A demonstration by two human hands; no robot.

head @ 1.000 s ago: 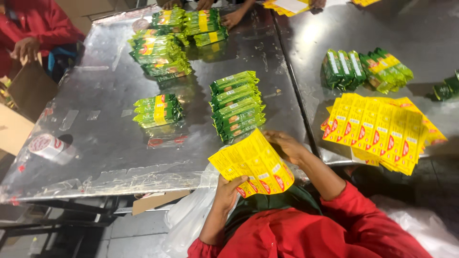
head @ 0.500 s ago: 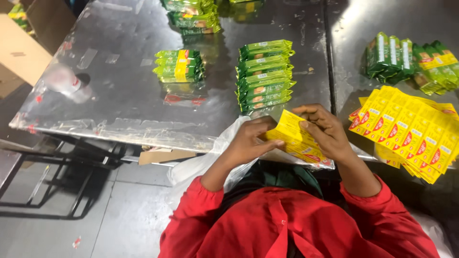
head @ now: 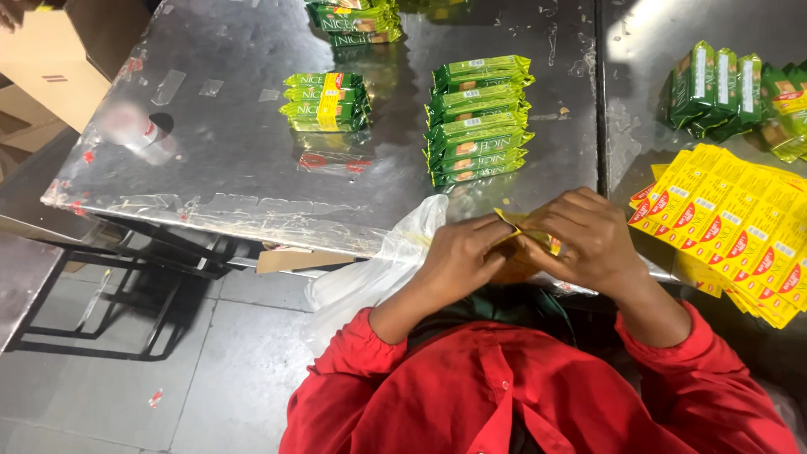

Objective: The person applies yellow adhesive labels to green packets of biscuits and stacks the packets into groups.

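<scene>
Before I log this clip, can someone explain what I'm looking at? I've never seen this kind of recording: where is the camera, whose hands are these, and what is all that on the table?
The camera sits on a person's head and looks down, so the red sleeves and both hands are theirs. The left hand and right hand are closed together on a bunch of yellow packets, mostly hidden by the fingers. They work at a shiny metal table. On it lie a row of green packets, a smaller green stack, and to the right a fanned spread of yellow packets with more green packs behind. A clear plastic bag hangs at the table's edge.
</scene>
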